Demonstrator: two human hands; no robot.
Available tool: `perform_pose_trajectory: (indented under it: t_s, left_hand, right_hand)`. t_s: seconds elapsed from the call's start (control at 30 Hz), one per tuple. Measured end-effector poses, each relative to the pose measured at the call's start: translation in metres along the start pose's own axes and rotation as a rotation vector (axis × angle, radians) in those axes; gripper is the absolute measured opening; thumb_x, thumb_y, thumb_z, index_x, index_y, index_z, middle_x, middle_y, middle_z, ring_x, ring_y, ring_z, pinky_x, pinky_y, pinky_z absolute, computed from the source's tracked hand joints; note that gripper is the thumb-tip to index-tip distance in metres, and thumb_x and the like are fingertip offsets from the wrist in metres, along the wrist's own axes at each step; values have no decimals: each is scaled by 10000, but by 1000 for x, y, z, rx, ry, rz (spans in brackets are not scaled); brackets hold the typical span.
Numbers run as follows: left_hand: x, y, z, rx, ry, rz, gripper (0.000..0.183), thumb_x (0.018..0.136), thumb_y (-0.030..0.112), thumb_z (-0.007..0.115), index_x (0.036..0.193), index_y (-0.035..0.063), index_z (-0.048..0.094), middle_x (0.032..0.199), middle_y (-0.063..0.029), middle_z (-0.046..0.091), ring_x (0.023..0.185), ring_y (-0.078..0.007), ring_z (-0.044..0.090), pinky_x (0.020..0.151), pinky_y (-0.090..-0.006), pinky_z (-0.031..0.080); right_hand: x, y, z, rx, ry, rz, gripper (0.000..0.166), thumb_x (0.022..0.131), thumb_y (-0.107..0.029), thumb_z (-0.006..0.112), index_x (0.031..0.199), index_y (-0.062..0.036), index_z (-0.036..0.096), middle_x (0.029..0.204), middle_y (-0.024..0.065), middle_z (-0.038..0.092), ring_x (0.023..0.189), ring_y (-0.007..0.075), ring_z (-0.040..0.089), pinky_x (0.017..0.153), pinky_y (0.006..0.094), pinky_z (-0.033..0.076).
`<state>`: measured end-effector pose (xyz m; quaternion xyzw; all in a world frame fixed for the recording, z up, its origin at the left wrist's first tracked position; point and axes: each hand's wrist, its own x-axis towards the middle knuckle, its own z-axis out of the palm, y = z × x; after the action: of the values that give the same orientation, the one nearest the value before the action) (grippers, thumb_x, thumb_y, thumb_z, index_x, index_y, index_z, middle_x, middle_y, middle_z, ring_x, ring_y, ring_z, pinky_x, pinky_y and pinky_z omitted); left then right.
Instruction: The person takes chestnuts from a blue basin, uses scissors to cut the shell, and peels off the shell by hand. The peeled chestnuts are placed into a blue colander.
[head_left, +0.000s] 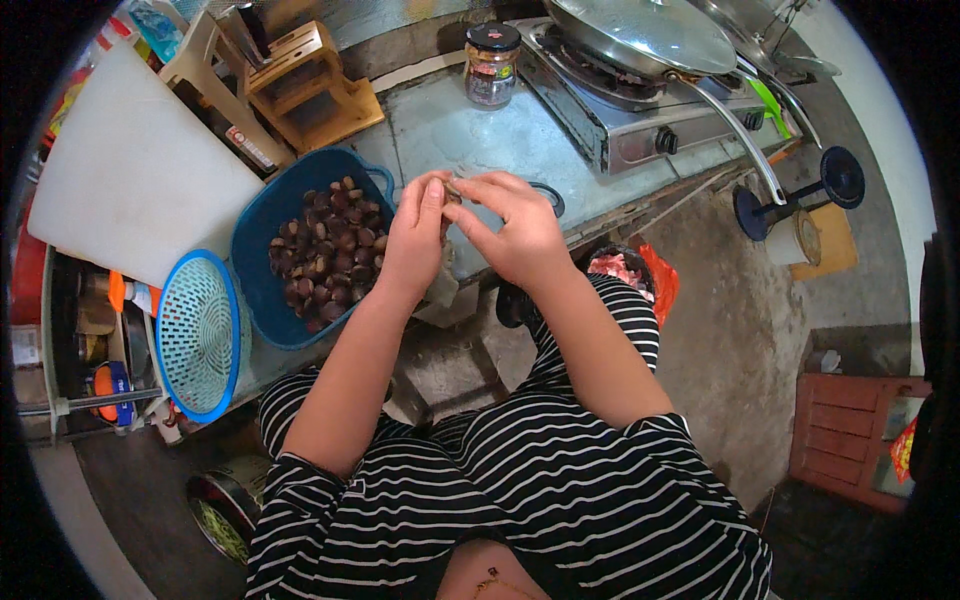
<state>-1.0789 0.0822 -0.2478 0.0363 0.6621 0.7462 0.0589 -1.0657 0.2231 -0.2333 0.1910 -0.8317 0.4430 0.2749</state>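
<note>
My left hand (420, 236) pinches a small brownish thing, apparently a chestnut (451, 195), between thumb and fingers above the counter. From the other side, the thumb and fingertips of my right hand (521, 232) close on the same piece, so most of it is hidden. Left of my hands stands a dark blue plastic basin (259, 300) holding many brown chestnuts (330, 251). A dark looped handle (553, 196), perhaps of scissors, shows partly behind my right hand on the counter.
A gas stove (637, 131) bears a lidded pan (652, 37) whose long handle juts past the counter edge. Nearby are a lidded glass jar (492, 67), a wooden knife block (300, 82), a white cutting board (135, 165) and a blue colander (199, 337). Below, a lined bin (626, 270) stands beside my leg.
</note>
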Motion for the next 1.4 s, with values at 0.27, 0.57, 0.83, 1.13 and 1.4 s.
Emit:
perform_pose_trajectory:
  t_s: [0.27,0.57,0.83,1.13,1.4]
  left_hand:
    - [5,-15,-4,214,14,156,290,1026,285,476,1040,-1,523,869,-59,571,777,-131,508,712,-286,454]
    - [3,-15,-2,432,31,271,279,1023,266,472,1035,-6,532,889,-142,623,808,-221,593,745,-332,481]
    - [5,-20,0,526,77,317,275,1025,251,455,1056,-12,529,931,-198,634,848,-319,620,759,-379,489]
    - [0,-18,2,-39,-20,74,277,1054,255,391,1159,43,534,1026,-80,610,883,-158,580,815,-320,479]
    - [-5,-7,-3,-468,-116,-57,348,1049,229,409,1313,17,486,1178,-120,595,1039,-177,584,976,-329,451]
  right_hand:
    - [-2,4,2,-162,31,-62,98,820,-61,678,906,-15,689,845,127,677,773,307,649,699,366,528]
    - [-7,14,4,-93,-37,-17,95,818,-44,661,910,-18,659,808,141,649,725,324,633,639,384,516]
    - [-14,12,17,-226,97,-39,74,820,-47,653,884,-18,631,781,148,631,692,331,628,616,390,525]
    - [-17,53,31,-256,60,175,107,858,-102,601,898,-13,642,833,157,657,745,350,645,679,436,526]
    - [-28,79,16,-695,-74,142,184,847,-115,562,987,-38,654,1082,104,637,1036,280,587,953,391,439]
